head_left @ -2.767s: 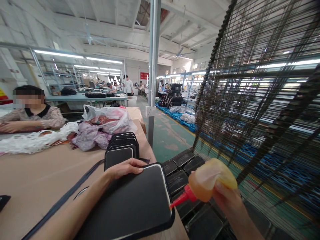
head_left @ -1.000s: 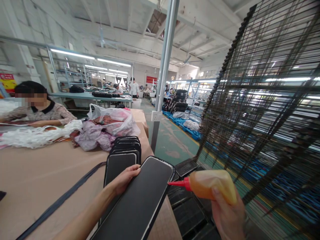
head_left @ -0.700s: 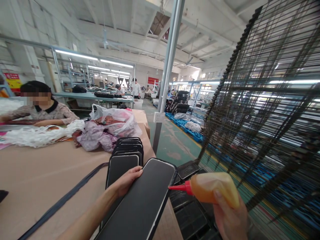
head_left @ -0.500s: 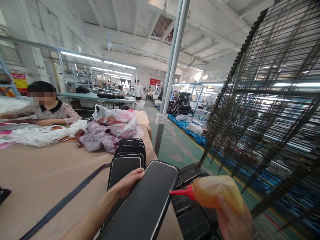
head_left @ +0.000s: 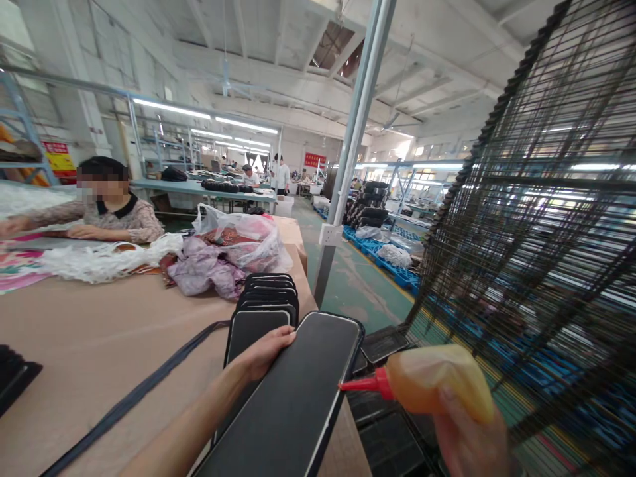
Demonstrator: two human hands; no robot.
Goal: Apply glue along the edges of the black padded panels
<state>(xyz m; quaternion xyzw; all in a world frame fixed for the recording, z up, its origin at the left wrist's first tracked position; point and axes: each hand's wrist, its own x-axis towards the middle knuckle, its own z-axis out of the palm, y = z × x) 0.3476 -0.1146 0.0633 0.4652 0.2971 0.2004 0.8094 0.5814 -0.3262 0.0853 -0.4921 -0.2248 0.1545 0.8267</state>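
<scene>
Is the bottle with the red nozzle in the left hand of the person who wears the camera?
No, the right hand grips the bottle, while the left hand holds the black panel at its edge.

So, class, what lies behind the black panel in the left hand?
Behind the held panel, a stack of similar panels shows; the left hand and held panel cover part of it.

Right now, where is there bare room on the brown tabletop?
Widest: between the black pile at picture left, the white strands and the dark strip. Narrower: between that strip and the left forearm. Crowded: around the left hand, black panel and panel stack.
</scene>
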